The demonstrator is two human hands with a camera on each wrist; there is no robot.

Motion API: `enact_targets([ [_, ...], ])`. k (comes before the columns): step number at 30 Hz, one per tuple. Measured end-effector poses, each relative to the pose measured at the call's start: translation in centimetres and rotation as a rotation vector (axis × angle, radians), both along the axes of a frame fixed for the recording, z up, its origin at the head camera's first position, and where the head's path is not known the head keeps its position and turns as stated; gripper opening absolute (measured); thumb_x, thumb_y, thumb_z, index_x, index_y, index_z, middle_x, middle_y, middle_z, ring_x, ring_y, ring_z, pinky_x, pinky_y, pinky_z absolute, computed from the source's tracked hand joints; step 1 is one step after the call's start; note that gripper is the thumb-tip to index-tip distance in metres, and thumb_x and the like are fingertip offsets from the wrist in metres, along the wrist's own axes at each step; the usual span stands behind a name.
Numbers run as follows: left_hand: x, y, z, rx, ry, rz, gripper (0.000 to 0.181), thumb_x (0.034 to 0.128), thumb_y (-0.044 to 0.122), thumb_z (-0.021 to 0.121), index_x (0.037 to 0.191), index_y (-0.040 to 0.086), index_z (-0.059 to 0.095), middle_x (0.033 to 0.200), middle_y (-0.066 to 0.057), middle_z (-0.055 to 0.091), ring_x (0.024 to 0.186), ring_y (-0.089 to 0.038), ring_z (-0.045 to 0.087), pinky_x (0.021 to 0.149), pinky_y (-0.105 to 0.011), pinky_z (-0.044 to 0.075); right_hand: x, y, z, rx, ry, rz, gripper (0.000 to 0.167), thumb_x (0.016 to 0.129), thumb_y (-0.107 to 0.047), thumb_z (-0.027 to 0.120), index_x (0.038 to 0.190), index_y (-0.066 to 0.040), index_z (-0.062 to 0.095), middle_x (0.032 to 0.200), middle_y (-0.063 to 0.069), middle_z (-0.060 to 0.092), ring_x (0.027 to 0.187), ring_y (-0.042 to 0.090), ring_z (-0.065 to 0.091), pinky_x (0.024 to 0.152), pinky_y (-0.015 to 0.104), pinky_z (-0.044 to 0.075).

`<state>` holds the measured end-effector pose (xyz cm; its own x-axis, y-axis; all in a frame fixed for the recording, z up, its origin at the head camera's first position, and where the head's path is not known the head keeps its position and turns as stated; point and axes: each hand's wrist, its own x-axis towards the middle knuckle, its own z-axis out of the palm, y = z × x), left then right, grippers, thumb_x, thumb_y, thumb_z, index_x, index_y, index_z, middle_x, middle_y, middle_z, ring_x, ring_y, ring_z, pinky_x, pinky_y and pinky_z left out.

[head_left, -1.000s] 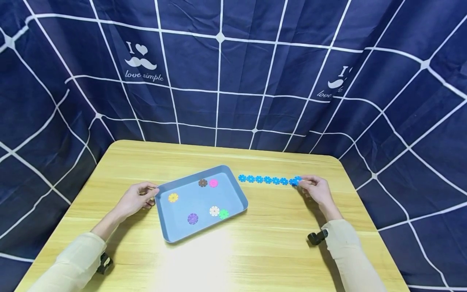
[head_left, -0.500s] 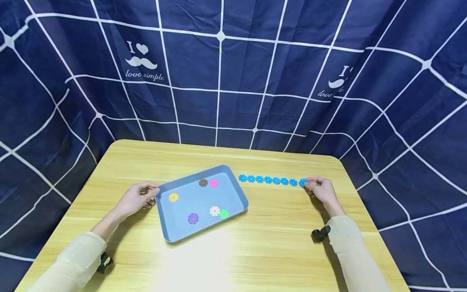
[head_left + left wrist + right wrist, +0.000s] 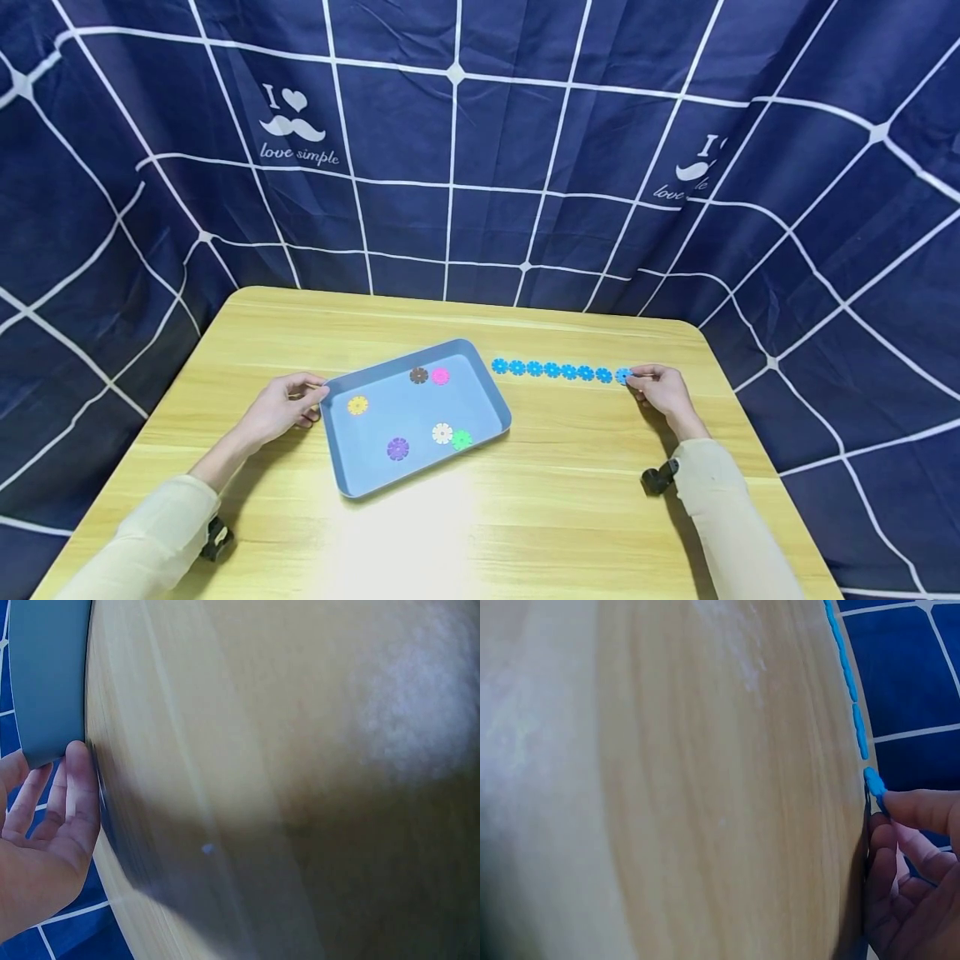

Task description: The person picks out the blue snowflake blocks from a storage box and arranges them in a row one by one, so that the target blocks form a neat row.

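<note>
At its left corner, the blue tray [image 3: 375,483] is gripped by my left hand [image 3: 281,408], thumb on the rim and fingers against the outside. The left wrist view shows the fingertips touching the tray wall [image 3: 52,682]. At the right end of a row of blue snowflake discs [image 3: 551,369], my right hand [image 3: 663,390] pinches one more blue snowflake disc [image 3: 622,377]. In the right wrist view that pinched disc [image 3: 874,782] sits tilted between thumb and fingers, a small gap from its neighbour.
Inside the tray lie a yellow disc [image 3: 357,405], a brown disc [image 3: 418,376], a pink disc [image 3: 440,377], a purple disc [image 3: 397,449], a cream disc [image 3: 442,433] and a green disc [image 3: 461,439]. A dark blue curtain [image 3: 397,217] hangs behind the wooden table [image 3: 570,517].
My right hand has moved slightly right with the pinched disc, from overlapping the row's last disc to just beyond it. The left hand and the tray stay in place.
</note>
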<state>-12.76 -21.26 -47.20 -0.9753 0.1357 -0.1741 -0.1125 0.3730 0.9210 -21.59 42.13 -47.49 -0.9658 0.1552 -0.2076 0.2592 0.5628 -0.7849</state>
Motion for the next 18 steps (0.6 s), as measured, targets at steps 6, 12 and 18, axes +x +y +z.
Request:
enact_targets([
  [6, -0.1, 0.1, -0.1, -0.004, -0.003, 0.002, 0.039, 0.1078, 0.019, 0.062, 0.132, -0.012, 0.061, 0.088, -0.005, 0.07, 0.074, -0.012, 0.068, 0.068, -0.027, 0.064, -0.1, 0.0, 0.0, 0.012, -0.002, 0.001, 0.041, 0.103, -0.018, 0.067, 0.133, 0.009, 0.061, 0.075, -0.014, 0.066, 0.066, 0.006, 0.061, 0.06, 0.022, 0.055],
  [12, 0.0, 0.2, 0.2, -0.028, -0.002, 0.0, 0.041, 0.1083, 0.019, 0.061, 0.133, -0.013, 0.059, 0.098, -0.015, 0.073, 0.075, -0.013, 0.069, 0.068, -0.028, 0.064, 0.1, 0.1, 0.3, -0.008, -0.001, 0.01, 0.043, 0.103, -0.018, 0.067, 0.135, 0.01, 0.06, 0.076, -0.014, 0.067, 0.066, 0.006, 0.063, 0.061, 0.022, 0.057],
  [18, 0.1, 0.2, 0.9, -0.083, 0.028, 0.006, 0.047, 0.1087, 0.022, 0.06, 0.139, -0.014, 0.055, 0.113, -0.031, 0.07, 0.077, -0.015, 0.072, 0.068, -0.028, 0.065, 1.0, -0.5, 1.0, -0.027, 0.033, 0.018, 0.047, 0.104, -0.021, 0.066, 0.14, 0.009, 0.058, 0.079, -0.012, 0.067, 0.067, 0.007, 0.064, 0.062, 0.023, 0.058],
])
